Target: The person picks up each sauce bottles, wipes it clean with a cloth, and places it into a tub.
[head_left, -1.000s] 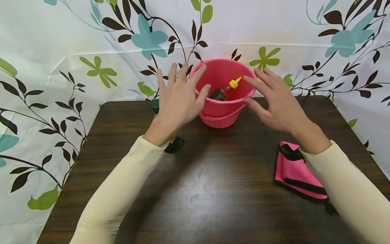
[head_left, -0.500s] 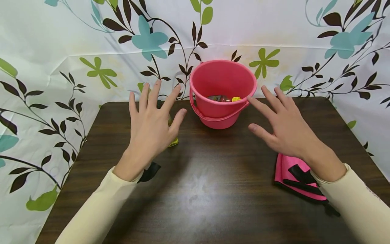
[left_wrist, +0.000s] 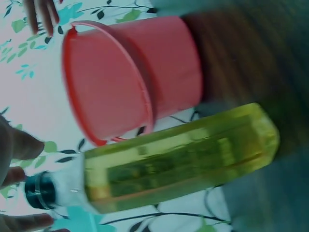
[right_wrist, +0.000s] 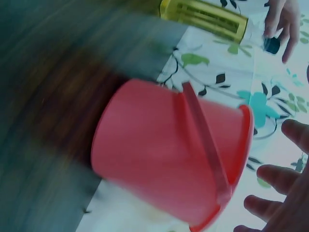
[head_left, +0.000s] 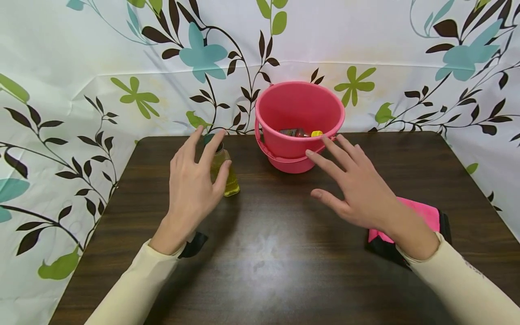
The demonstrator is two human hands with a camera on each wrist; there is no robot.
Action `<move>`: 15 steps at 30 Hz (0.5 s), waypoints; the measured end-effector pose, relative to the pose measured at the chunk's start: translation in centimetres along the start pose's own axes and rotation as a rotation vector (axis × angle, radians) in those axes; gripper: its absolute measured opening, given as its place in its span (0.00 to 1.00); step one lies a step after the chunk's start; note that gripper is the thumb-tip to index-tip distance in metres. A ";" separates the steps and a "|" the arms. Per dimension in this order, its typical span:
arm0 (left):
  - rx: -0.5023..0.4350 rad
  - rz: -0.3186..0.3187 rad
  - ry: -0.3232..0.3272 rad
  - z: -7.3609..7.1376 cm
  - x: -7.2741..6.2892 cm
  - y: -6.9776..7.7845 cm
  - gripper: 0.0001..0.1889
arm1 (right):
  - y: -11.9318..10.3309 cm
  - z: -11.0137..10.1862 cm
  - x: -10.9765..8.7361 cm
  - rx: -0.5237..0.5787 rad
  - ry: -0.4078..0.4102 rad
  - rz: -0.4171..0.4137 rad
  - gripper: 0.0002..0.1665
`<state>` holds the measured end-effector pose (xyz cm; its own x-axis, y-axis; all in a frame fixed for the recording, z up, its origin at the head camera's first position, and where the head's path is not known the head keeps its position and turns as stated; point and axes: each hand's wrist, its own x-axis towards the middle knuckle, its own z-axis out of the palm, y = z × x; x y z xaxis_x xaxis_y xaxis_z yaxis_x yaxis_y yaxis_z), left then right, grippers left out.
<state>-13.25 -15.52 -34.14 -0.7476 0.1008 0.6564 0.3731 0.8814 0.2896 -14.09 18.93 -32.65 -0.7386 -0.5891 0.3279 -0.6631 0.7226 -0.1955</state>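
My left hand (head_left: 191, 176) hovers around the top of a tall clear bottle of yellow liquid (head_left: 231, 183) with a dark green cap. Its fingers are spread and loosely bent; in the left wrist view they reach about the cap (left_wrist: 39, 191). The bottle stands upright on the table, left of a pink bucket (head_left: 292, 153). In front of the bucket's right side, my right hand (head_left: 357, 192) is held in the air with fingers apart and nothing in them. Low inside the bucket lies a small bottle with a yellow tip (head_left: 317, 133), mostly hidden by the front wall.
A pink cloth with black edging (head_left: 426, 212) lies on the right of the dark wooden table (head_left: 264, 271), partly under my right forearm in view. Behind the table hangs a white sheet (head_left: 308, 40) with leaf and flower prints.
The small bottle has dropped from leaning high to lying low in the bucket. My left hand has moved left to the yellow bottle; the right has drawn back. The pink cloth's outline has shifted.
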 end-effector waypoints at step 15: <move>-0.190 -0.047 0.091 2.5 -1.4 -1.6 0.28 | -4.5 4.0 2.0 0.063 -0.040 -0.176 0.50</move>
<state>-14.21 -15.89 -37.25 -0.7175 0.0118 0.6965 0.4421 0.7804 0.4422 -13.06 13.08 -34.81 -0.6139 -0.7192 0.3254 -0.7879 0.5837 -0.1961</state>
